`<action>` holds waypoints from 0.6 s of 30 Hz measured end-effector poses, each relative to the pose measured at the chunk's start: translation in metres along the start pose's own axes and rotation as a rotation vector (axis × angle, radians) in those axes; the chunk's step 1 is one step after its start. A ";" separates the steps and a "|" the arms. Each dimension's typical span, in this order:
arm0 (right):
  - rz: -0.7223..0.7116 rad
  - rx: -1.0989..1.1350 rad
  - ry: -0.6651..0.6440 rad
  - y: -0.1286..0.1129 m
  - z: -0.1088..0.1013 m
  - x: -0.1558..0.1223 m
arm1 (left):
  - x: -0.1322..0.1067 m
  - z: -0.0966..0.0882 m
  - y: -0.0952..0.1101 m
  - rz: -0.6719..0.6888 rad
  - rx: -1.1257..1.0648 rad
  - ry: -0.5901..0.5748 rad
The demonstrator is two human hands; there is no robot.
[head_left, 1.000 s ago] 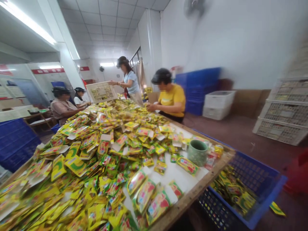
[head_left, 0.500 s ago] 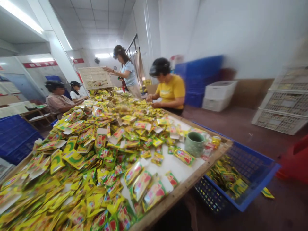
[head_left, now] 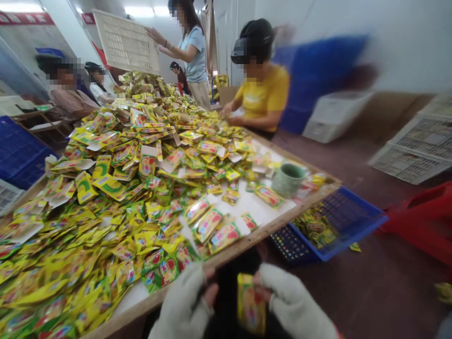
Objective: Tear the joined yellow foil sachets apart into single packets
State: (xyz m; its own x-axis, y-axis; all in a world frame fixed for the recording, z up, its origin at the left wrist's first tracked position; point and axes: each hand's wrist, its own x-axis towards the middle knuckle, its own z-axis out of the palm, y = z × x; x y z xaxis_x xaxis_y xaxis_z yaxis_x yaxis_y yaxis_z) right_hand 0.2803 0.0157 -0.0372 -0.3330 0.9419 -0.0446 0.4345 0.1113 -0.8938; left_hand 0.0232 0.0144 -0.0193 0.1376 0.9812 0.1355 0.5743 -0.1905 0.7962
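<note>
Both of my hands wear white gloves with bare fingertips. My right hand [head_left: 289,301] pinches a small yellow printed box [head_left: 251,303] with red and green on it, held upright just off the table's near edge. Beside it, my left hand [head_left: 189,299] is at the wooden table edge, thumb and fingers apart, with nothing visible between them. Closest to my hands on the table [head_left: 144,294] lie several flat printed boxes [head_left: 208,223] and small green and red sachets [head_left: 165,268].
A large heap of yellow packets [head_left: 116,174] covers much of the table. A green mug [head_left: 288,180] stands near the right corner. Below is a blue basket [head_left: 356,230] holding packets, by a red plastic object [head_left: 423,226]. A co-worker tips a white crate [head_left: 127,42]; others sit around.
My hands have come into view at the bottom, with a small box in the right one. The view has tilted down. The co-worker's white crate is tipped more steeply over the heap.
</note>
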 end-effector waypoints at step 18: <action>0.048 0.994 0.192 -0.043 0.058 0.043 | 0.008 0.009 -0.009 0.295 0.597 0.325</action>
State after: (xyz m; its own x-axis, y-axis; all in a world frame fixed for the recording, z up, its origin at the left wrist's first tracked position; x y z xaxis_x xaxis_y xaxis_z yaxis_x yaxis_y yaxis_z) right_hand 0.1991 0.0331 -0.0263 -0.1557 0.9831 -0.0962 -0.4782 -0.1602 -0.8635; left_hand 0.0260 0.0241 -0.0305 0.1616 0.8289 0.5355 0.9042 -0.3418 0.2562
